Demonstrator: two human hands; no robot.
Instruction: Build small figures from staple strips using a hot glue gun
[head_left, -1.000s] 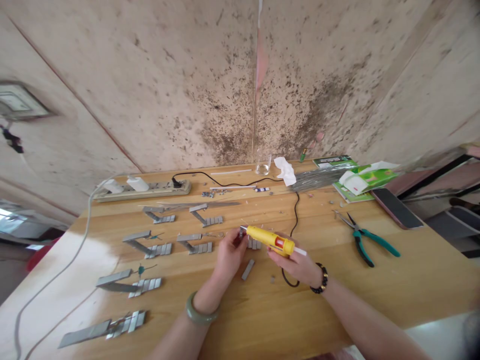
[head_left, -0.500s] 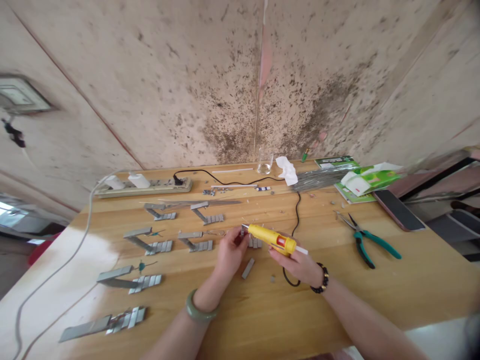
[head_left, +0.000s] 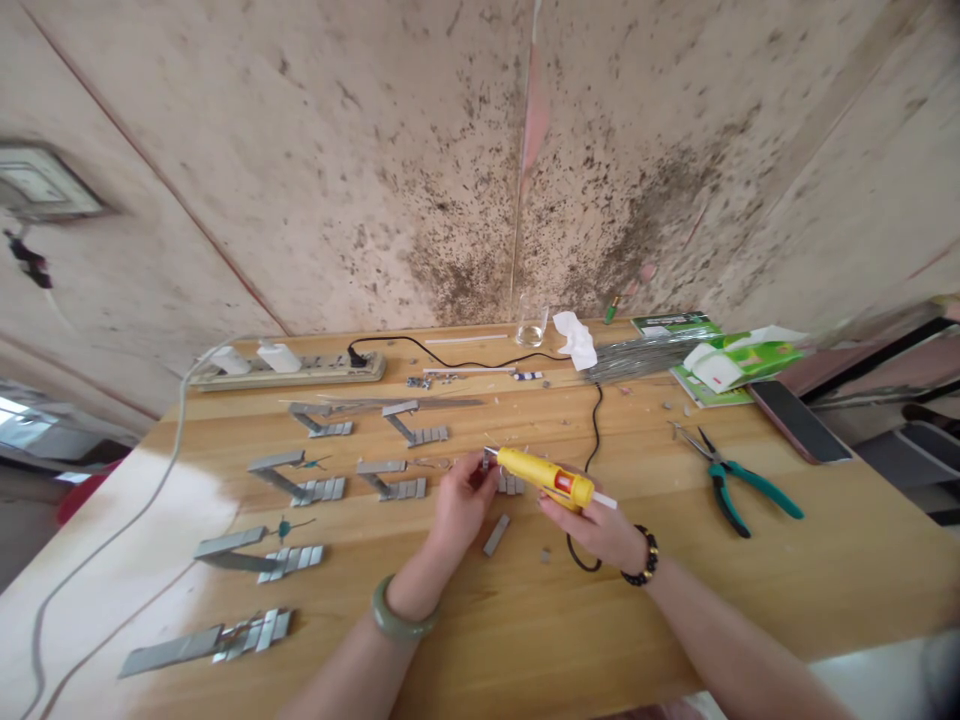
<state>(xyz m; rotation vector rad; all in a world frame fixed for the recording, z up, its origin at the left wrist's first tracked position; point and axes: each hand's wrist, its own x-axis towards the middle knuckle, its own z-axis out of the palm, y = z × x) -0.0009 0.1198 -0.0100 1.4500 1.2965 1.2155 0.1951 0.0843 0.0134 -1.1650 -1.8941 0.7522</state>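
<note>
My right hand [head_left: 592, 528] is wrapped round a yellow hot glue gun [head_left: 541, 474], with a white glue stick poking out of its back end. The nozzle points left, at the fingertips of my left hand [head_left: 463, 500]. Those fingers are pinched on a small grey piece [head_left: 486, 460], mostly hidden by the fingers. Just under the glue gun lies a segmented grey strip [head_left: 511, 484], partly covered. A loose flat grey bar [head_left: 496, 535] rests on the wooden table between my hands.
Several bent grey assemblies [head_left: 281, 565] stand in rows on the left. A power strip [head_left: 315, 372] runs along the wall. Teal-handled pliers [head_left: 739, 485] and a phone [head_left: 799, 420] lie right; a glass [head_left: 531, 330], tissue [head_left: 576, 340] and wire bundle [head_left: 645, 355] sit behind.
</note>
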